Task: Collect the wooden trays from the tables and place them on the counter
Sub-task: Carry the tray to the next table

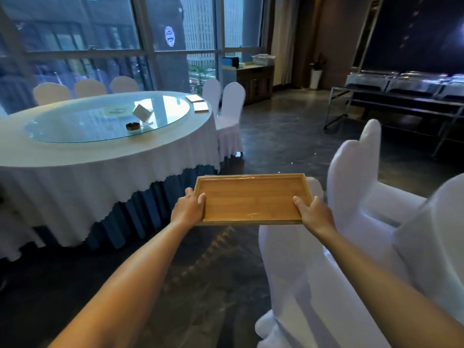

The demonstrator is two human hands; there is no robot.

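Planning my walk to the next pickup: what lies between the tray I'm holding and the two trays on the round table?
In the head view, only the tablecloth's draped edge and bare dark floor separate the held tray from the two trays.

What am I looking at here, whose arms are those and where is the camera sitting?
There is no machine here. The one picture comes from a camera worn on a person's head, looking forward and down, so the arms reaching out from the bottom are the wearer's own. The left hand and right hand grip the two short ends of a wooden tray, held level in the air above the dark floor. It seems wrapped in clear film. To the left stands a round table with a white cloth and a glass turntable. Near its far edge lie two more flat trays, it seems. White-covered chairs stand around it.
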